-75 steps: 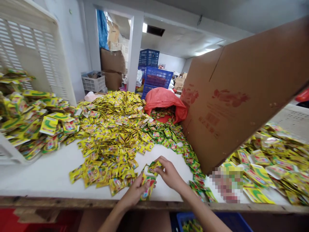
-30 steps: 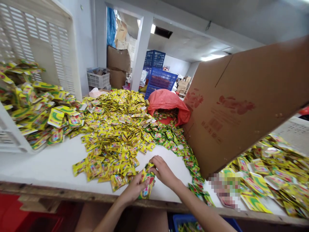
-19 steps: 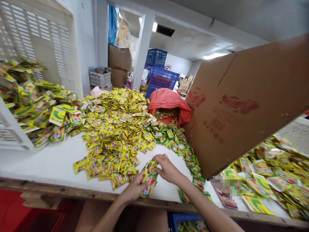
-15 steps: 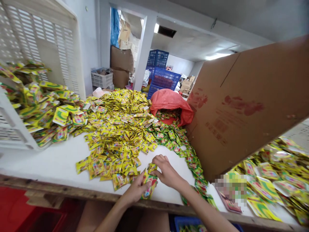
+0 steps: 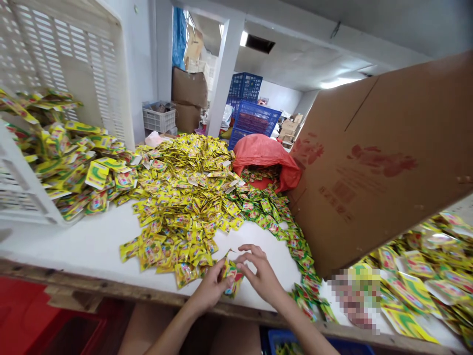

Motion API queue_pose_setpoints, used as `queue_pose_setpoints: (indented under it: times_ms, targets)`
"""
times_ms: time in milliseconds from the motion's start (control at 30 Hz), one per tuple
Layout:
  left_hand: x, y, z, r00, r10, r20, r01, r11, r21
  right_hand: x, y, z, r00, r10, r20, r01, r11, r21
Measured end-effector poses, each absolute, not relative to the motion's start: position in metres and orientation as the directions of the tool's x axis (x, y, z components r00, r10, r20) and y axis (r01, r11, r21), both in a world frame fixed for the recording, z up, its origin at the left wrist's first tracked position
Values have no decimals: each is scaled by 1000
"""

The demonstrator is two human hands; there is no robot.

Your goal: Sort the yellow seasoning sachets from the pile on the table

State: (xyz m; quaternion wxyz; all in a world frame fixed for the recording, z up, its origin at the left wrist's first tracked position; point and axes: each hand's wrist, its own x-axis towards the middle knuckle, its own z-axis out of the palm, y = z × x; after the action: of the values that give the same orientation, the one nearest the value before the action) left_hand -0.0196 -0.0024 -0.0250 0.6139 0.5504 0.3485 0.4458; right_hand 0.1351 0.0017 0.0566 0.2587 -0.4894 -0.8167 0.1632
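Observation:
My left hand [image 5: 212, 286] is closed on a yellow-green packet [image 5: 232, 282] above the table's front edge. Just right of it, my right hand [image 5: 258, 271] has its fingers apart and curved, with the fingertips close to the packet's upper right side; nothing shows in its grasp. Beyond both hands spreads a large heap of small yellow packets [image 5: 185, 197]. Green packets [image 5: 266, 209] trail out of a red sack [image 5: 262, 153] and curve down the right side of the white tabletop [image 5: 269, 246].
A white crate [image 5: 127, 88] of packets lies tipped at the left. A large cardboard box [image 5: 369, 162] leans at the right beside more yellow packets [image 5: 417, 271]. Below the table edge is a blue crate [image 5: 332, 345]; blue crates [image 5: 256, 118] stand behind.
My right hand has let go of the small packet at the top and its fingers have spread. The packet in my left hand has tilted. The view has shifted slightly.

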Motion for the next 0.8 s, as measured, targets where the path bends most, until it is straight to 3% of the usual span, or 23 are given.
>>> queue_pose_setpoints:
  times_ms: [167,400,533,667,800]
  targets:
    - [-17,-3,-33,302,948,97,-236,-24,971,133,-10,41,-375,892,254,720,452,-526]
    - [-19,-8,-18,400,906,140,-293,-18,956,134,-16,38,-313,903,293,683,429,-591]
    - [-19,-13,-12,317,936,155,-282,-64,957,134,-14,34,-304,915,263,671,402,-622]
    - [-19,-15,-14,255,953,162,-241,-99,965,136,-18,16,-135,936,324,515,346,-784]
    - [-20,-10,-15,315,933,176,-203,-115,973,137,-24,-6,42,960,277,302,251,-919]
